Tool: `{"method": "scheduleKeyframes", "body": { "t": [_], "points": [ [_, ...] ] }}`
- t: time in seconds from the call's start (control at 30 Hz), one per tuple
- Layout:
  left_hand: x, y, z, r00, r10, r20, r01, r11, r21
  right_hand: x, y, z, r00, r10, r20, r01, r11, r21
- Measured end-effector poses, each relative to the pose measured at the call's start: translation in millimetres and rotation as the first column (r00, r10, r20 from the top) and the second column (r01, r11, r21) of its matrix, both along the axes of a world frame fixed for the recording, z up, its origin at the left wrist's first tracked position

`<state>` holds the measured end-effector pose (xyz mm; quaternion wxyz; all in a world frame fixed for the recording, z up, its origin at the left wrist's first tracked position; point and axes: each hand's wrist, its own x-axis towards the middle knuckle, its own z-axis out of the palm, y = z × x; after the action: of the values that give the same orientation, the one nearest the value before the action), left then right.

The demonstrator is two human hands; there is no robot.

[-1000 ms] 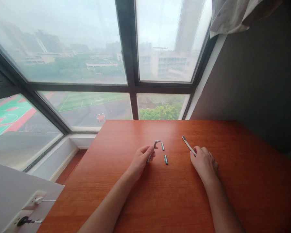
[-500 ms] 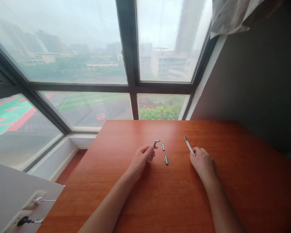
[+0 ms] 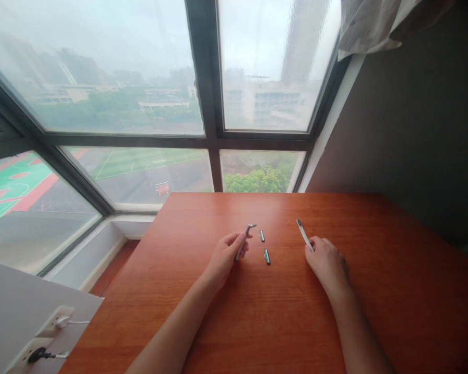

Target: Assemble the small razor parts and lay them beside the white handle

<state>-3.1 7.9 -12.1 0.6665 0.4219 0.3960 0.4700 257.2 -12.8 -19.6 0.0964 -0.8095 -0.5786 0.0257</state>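
Note:
My left hand [image 3: 226,255] is closed around a metallic razor handle [image 3: 246,235], its bent tip pointing up and to the right. Just right of that tip lie two small razor cartridges, dark with green strips: the farther cartridge [image 3: 262,236] and the nearer cartridge [image 3: 267,256]. Neither is touched by a hand. Over on the right, my right hand [image 3: 328,261] grips a white toothbrush [image 3: 304,237] by its lower end. The dark-bristled head points away from me and to the left; the rest of its handle is hidden under my fingers.
Both hands are over a reddish-brown wooden table [image 3: 281,322]. Beyond its far edge stand large framed windows [image 3: 212,104]. At the lower left, a wall socket [image 3: 58,323] has plugs and cables beside the table edge. A pale curtain [image 3: 374,26] hangs at the upper right.
My left hand has shifted very slightly left with the razor handle. My right hand and the toothbrush are almost still, and the cartridges lie where they were.

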Motion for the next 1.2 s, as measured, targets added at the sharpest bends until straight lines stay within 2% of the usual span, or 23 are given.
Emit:
{"method": "scheduleKeyframes", "body": {
  "t": [0.07, 0.13, 0.2, 0.23, 0.33, 0.4, 0.47, 0.6, 0.73, 0.9, 1.2],
  "points": [
    [0.0, 0.1, 0.4, 1.0, 0.006, -0.007, -0.006, 1.0, 0.0, 2.6, 2.2, -2.9, 1.0, 0.023, 0.008, -0.023, 0.991, 0.135],
    [0.3, 0.0, 0.6, 1.0, 0.018, -0.012, -0.018, 1.0, 0.01, 3.1, 5.1, -4.9, 0.996, 0.076, -0.055, -0.055, 0.947, 0.315],
    [0.6, -0.3, 0.7, 0.999, 0.034, -0.006, -0.033, 0.999, 0.03, -1.1, 7.2, -5.5, 0.954, 0.215, -0.208, -0.103, 0.889, 0.447],
    [0.8, -0.5, 0.8, 0.999, 0.038, 0.0, -0.038, 0.999, 0.039, -5.2, 7.4, -5.3, 0.902, 0.314, -0.296, -0.147, 0.869, 0.473],
    [1.2, -1.4, 1.6, 0.999, 0.04, 0.02, -0.041, 0.999, 0.028, -22.2, 4.0, -2.5, 0.681, 0.557, -0.475, -0.398, 0.826, 0.398],
    [1.3, -2.0, 2.3, 0.999, 0.034, 0.024, -0.034, 0.999, 0.007, -33.4, 0.1, 1.3, 0.584, 0.624, -0.519, -0.558, 0.773, 0.302],
    [1.2, -2.3, 2.3, 1.0, 0.022, 0.018, -0.022, 1.0, -0.001, -41.7, -3.0, 6.7, 0.591, 0.633, -0.5, -0.615, 0.755, 0.229],
    [0.8, -1.7, 0.0, 1.0, 0.011, -0.015, -0.011, 1.0, 0.021, -50.4, -3.4, 20.0, 0.679, 0.627, -0.382, -0.65, 0.755, 0.084],
    [-0.4, -0.2, -4.0, 0.998, 0.029, -0.056, -0.026, 0.998, 0.062, -54.7, 0.8, 29.3, 0.724, 0.631, -0.279, -0.668, 0.742, -0.057],
    [-1.5, 1.8, -6.5, 0.996, 0.046, -0.072, -0.041, 0.996, 0.076, -57.9, 4.7, 31.4, 0.708, 0.679, -0.193, -0.701, 0.71, -0.073],
    [-0.4, 2.4, -1.7, 0.998, 0.04, -0.054, -0.038, 0.998, 0.048, -65.4, 10.7, 35.8, 0.713, 0.691, -0.123, -0.701, 0.704, -0.111]
  ]
}}
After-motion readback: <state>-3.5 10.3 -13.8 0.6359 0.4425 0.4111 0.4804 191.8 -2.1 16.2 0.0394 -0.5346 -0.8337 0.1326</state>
